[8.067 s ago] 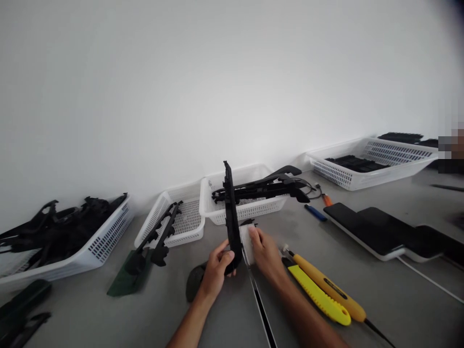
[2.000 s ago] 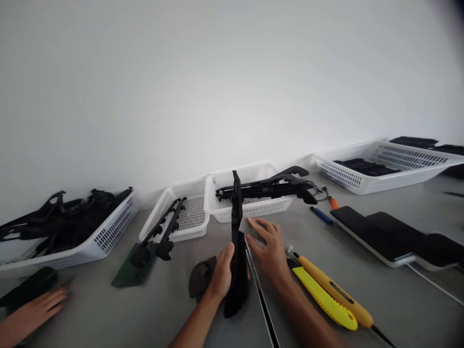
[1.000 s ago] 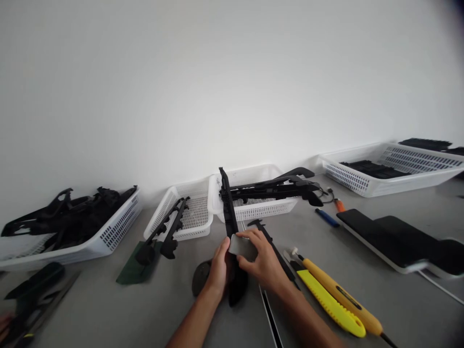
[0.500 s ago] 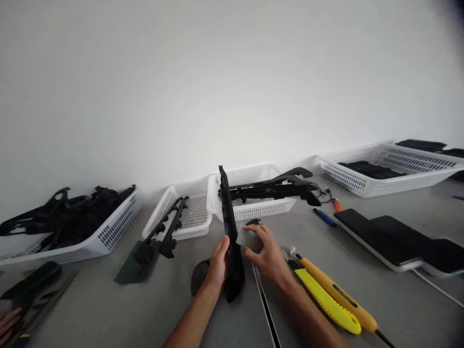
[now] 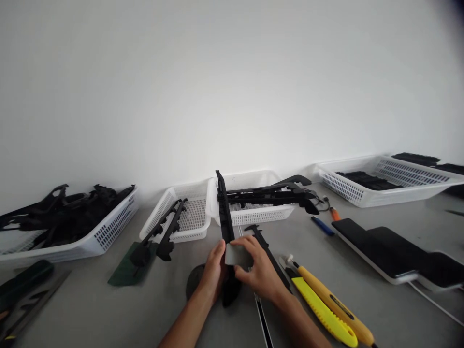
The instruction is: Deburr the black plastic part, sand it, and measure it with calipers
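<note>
Left hand [image 5: 213,268]: grip closed around the long narrow black plastic strip [image 5: 225,217], held from its left side, lower half. Right hand [image 5: 259,268]: grip pinching a flat grey rectangular block [image 5: 237,255], thumb below, fingers above. Block lies across the strip right by the left thumb; can't confirm firm contact from this angle. Strip is mid-view, tilted slightly, far end overlapping the white perforated plastic basket [image 5: 261,214] behind. Several long black curved plastic parts [image 5: 277,193] lie across that basket and stick out past its right end.

Dark rounded piece [image 5: 194,280] sits by the left wrist, partly hidden. Black caliper-like tool [image 5: 268,251] lies on the grey worktop [image 5: 391,314] beyond the right hand. Right of the forearm: yellow plastic cutter [image 5: 324,309] beside an ochre-handled tool [image 5: 335,302].

Further right: black-topped white slabs [image 5: 373,251], then a blue stick-like item [image 5: 322,225] near them.

Left of centre: smaller white basket [image 5: 192,235], two black toothed strips [image 5: 174,227] leaning over its front, lower ends over a dark green flat piece [image 5: 123,270].
</note>
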Motion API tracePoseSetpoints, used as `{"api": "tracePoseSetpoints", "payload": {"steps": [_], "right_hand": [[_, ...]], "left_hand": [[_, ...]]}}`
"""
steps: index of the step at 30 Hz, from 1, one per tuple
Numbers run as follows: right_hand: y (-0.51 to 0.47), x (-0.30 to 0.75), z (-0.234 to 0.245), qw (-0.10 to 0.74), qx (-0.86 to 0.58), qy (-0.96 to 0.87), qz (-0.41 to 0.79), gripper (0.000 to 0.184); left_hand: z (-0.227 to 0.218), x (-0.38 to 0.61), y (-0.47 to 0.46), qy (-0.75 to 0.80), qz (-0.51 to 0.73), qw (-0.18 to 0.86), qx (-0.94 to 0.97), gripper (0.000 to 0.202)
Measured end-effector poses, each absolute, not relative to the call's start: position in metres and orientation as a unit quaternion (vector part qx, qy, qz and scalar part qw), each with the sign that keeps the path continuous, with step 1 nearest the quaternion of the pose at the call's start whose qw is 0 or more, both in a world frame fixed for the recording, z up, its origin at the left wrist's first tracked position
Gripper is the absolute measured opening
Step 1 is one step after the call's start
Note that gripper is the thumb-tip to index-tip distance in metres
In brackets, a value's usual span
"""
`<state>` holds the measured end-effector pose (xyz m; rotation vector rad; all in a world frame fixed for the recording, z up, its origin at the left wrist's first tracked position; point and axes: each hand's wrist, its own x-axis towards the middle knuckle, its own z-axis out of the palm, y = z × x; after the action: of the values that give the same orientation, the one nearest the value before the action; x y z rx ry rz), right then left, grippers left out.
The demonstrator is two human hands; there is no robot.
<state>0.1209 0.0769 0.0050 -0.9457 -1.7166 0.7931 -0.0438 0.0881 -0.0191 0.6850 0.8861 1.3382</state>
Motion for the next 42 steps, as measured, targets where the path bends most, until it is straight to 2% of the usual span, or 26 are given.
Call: {"api": "tracePoseSetpoints", "payload": {"steps": [3, 10, 17, 23, 31, 37, 42], "right_hand": [[0.077, 0.118, 0.003, 0.481, -0.408, -0.702, 0.33, 0.055], [0.088, 0.123, -0.011, 0.535, -0.505, -0.625, 0.262, 0.046], [0.093, 0.131, -0.013, 0.563, -0.52, -0.605, 0.215, 0.044], [0.091, 0.128, -0.011, 0.528, -0.455, -0.674, 0.247, 0.05], [0.094, 0.132, -0.014, 0.529, -0.5, -0.649, 0.223, 0.049], [0.089, 0.129, -0.008, 0.511, -0.457, -0.684, 0.251, 0.052], [0.089, 0.127, -0.01, 0.492, -0.475, -0.682, 0.259, 0.054]], "left_hand": [[-0.017, -0.046, 0.086, 0.416, 0.578, 0.628, 0.313, 0.05], [-0.008, -0.039, 0.08, 0.447, 0.528, 0.615, 0.378, 0.043], [-0.007, -0.032, 0.077, 0.472, 0.521, 0.567, 0.43, 0.059], [-0.004, -0.036, 0.078, 0.484, 0.565, 0.509, 0.433, 0.065], [-0.004, -0.033, 0.078, 0.48, 0.581, 0.496, 0.431, 0.066], [-0.007, -0.039, 0.082, 0.497, 0.593, 0.448, 0.448, 0.056], [-0.013, -0.041, 0.085, 0.497, 0.591, 0.445, 0.454, 0.056]]}}
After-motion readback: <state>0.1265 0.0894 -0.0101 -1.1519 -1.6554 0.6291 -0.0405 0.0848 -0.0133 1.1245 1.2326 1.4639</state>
